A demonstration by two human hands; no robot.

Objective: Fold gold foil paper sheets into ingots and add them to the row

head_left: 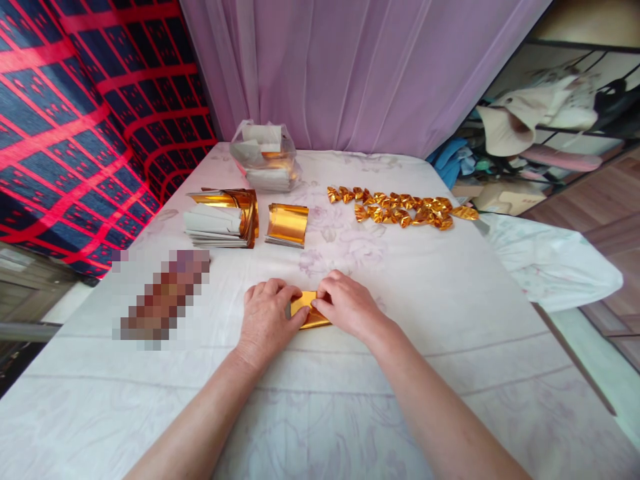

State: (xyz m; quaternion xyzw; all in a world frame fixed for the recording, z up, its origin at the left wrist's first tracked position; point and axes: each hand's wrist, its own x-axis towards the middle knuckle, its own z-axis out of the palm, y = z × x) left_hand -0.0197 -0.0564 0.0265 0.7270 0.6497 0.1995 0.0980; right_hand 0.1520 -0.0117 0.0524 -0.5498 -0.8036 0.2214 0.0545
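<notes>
Gold foil sheet (306, 309), partly folded, lies on the white bedsheet (450, 320) directly before me. My left hand (266, 317) presses its left edge with fingers curled close; my right hand (347, 305) pinches its upper fold between thumb and forefinger. Beyond (farther from me): a small gold stack (287, 225), a taller gold-and-white paper stack (220, 219), a row of folded gold ingots (403, 208).

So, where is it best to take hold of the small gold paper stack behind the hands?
Probably the small gold stack is best taken by its left and right short edges, coming from above: it lies flat on the bed sheet, apart from the bigger stack on its left.
</notes>
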